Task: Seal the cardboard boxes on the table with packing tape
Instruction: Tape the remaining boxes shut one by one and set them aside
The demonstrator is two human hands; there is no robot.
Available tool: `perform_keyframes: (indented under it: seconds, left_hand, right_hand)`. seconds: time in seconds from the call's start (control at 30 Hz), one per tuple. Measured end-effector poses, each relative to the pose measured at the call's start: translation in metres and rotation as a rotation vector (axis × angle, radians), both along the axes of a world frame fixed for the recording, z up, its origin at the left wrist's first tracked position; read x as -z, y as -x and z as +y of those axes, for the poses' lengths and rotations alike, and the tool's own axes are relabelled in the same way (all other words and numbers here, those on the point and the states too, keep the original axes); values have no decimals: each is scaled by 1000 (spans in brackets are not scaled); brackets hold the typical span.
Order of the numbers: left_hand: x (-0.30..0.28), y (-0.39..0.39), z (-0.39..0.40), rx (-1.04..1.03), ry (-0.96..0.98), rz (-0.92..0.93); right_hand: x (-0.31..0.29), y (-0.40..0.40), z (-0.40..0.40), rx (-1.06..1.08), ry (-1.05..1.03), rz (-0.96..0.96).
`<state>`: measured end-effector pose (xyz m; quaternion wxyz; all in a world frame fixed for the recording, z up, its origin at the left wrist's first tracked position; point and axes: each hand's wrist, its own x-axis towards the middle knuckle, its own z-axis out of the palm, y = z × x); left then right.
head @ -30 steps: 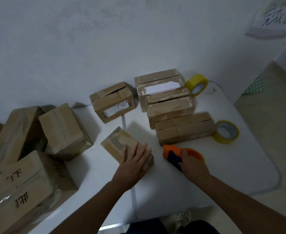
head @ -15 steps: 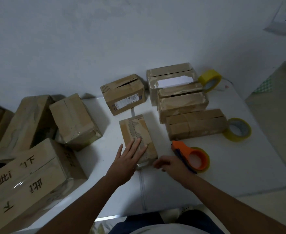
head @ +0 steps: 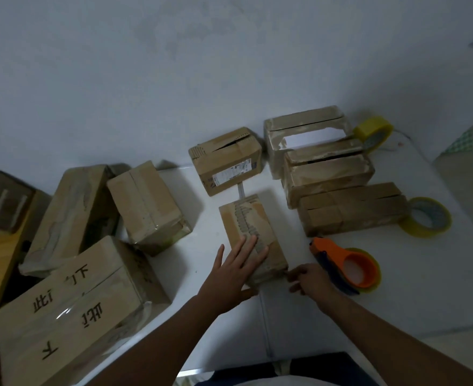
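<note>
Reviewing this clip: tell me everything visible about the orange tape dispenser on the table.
The orange tape dispenser lies on its side on the white table, just right of the small box and in front of the long flat box. Its orange plastic body has a ring holding a yellowish tape roll, a tapered nose pointing away from the person, and a dark blue part along its near edge. The right hand sits close beside it; contact is unclear.
</note>
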<state>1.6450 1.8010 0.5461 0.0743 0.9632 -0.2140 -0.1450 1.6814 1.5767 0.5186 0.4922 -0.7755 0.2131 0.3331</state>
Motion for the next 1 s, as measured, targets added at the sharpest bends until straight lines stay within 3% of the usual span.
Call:
perform_keyframes:
  seconds: [0.1,0.2,0.27,0.37,0.47,0.63,0.77,0.83,1.0]
  left_hand:
    - [1,-2,7,27,24,-36]
    - [4,-4,3,84,-7,-111]
    - [6,-7,1,100,-30,-151]
    - [8,-5,-4,44,30,-147]
    - [11,0,-16,-16,66,-125]
    - [10,2,-30,-79,50,-105]
    - [11,6,-27,-81,15,-101]
    - [12,6,-27,-74,7,-89]
    - [2,4,-37,-132,84,-101]
  right_hand:
    - [-11,-10,-24,-59,103,-207]
    - [-13,-9,-46,-63,386,-442]
    - [-1,-3,-63,-42,490,-464]
    - [12,4,-88,-43,491,-369]
    - [5,5,-93,-238,451,-294]
    - [-20,-1,-95,-398,351,-339]
    - [-28,-2,-106,-521,519,-334]
    - [-30,-6,-116,-524,543,-349]
    - [-59,-15,-129,-399,332,-476]
